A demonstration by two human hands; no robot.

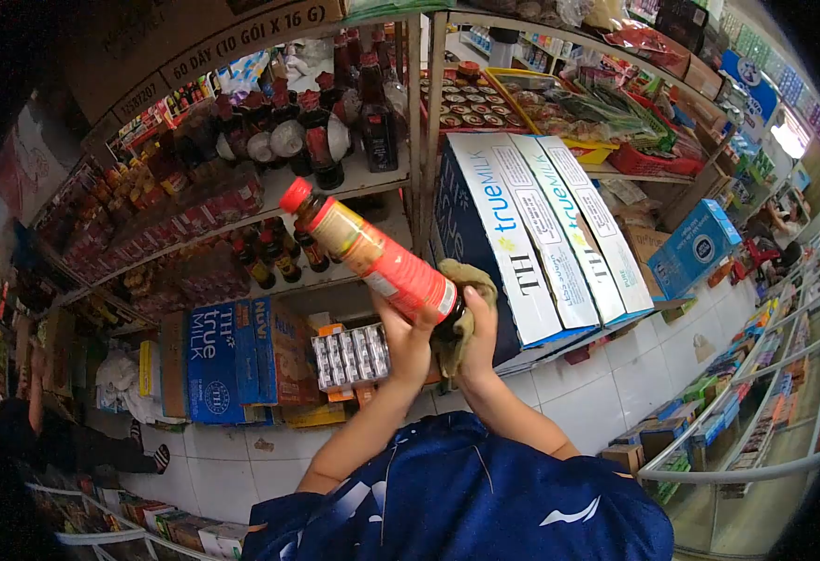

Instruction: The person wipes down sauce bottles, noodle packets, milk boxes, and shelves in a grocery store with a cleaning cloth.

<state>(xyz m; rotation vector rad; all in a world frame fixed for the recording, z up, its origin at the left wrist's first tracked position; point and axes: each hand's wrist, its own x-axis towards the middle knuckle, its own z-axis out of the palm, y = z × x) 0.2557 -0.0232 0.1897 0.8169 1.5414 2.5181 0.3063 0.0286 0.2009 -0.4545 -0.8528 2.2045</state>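
Sauce bottle (pixel 372 257), red-capped, its red-and-orange label too blurred to read, is held tilted in front of the shelves (pixel 372 182). The left hand (pixel 408 332) is wrapped around its lower body. The right hand (pixel 478 329) presses a cloth (pixel 471 279) against its base. Behind stand "TH true MILK" cartons (pixel 513 234). A cardboard box (pixel 195 42) overhead reads "(10 GÓI X 16 G)".

The pale shelf board (pixel 372 179) in front of me carries a crowd of dark glass sauce bottles with red caps (pixel 335 131). The board below it (pixel 330 277) holds a row of smaller dark bottles with yellow labels (pixel 274 262). On the right-hand shelf (pixel 616 174) sit a tray of round-lidded jars (pixel 471 98), a yellow plastic tray (pixel 592 150) and a red plastic basket (pixel 653 161). Down on the white tiled floor (pixel 616 374) stands a blue cardboard milk carton (pixel 213 360). Three blue-and-white milk cartons (pixel 522 234) stand side by side near the tiles. I cannot tell whether they touch them.
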